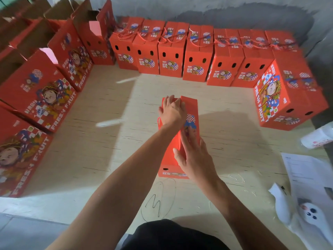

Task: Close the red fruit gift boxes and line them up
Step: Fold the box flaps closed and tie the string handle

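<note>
While the person leans over a pale wooden board floor (111, 109), a red cardboard fruit gift box (190, 112) stands upright in the middle of it, directly below the camera, with its two top flaps folded inward. The left hand (172, 110) lies flat on the far left flap, fingers straight and pressing down. The right hand (193, 156) rests on the near end of the right flap, fingers extended along the printed top and the thumb against the seam between the flaps; neither hand is curled round anything. A red rope handle (158, 121) pokes out at the box's left side.

Along the far edge, against a grey concrete wall (234, 13), stands a row of closed red gift boxes (171, 58) side by side, rope handles lying on their tops. Another closed red box (288, 94) sits at the right end, turned at an angle. Down the left side stands a line of open red boxes (45, 94) with their flaps up. At the lower right lie printed white paper sheets (306, 170) and a white plastic bag (299, 217).
</note>
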The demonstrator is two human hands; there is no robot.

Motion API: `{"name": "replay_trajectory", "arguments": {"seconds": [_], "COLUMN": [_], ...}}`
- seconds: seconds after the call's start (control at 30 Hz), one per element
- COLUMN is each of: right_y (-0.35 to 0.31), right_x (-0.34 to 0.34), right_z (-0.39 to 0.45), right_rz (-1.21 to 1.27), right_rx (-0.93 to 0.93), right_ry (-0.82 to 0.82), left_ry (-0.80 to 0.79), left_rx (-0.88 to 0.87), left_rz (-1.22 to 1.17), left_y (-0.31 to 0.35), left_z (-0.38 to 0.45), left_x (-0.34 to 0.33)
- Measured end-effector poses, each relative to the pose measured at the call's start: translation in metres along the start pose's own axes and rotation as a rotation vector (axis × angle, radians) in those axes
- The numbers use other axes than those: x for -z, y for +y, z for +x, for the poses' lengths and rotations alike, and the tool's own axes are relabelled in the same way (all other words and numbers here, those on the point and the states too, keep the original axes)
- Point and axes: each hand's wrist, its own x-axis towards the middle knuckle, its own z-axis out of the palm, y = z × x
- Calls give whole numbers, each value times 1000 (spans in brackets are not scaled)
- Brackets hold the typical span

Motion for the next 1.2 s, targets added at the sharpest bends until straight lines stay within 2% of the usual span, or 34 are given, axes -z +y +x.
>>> {"name": "replay_trajectory", "arguments": {"seconds": [0.1, 0.17, 0.23, 0.3, 0.37, 0.5, 0.73, 0.93, 1.03, 1.2], "right_y": [-4, -7, -8, -8, -5, -6, -11, -12, -11, 5], "right_x": [-2, -2, -1, 0, 0, -1, -6, -10, -12, -10], "right_z": [-2, -5, -7, -9, -9, -10, -8, -4, -5, -11], "right_rz": [52, 16, -4, 24, 69, 154, 60, 123, 116, 271], "right_rx": [11, 2, -5, 0, 4, -16, -40, -134, -131, -63], "right_ry": [3, 43, 64, 69, 79, 118, 89, 59, 90, 52], "left_ry": [55, 34, -59, -195, -249, -102, -15, -72, -77, -35], "left_rx": [33, -7, 16, 133, 217, 392, 305, 155, 154, 148], "left_rz": [-22, 50, 144, 182, 191, 133, 69, 118, 121, 64], "left_y": [7, 5, 3, 4, 9, 9, -1, -5, -6, -8], "left_z": [-1, -1, -1, 0, 2, -2, -7, -5, -3, -4], "left_x": [-5, -4, -2, 1, 2, 6, 6, 9, 9, 7]}}
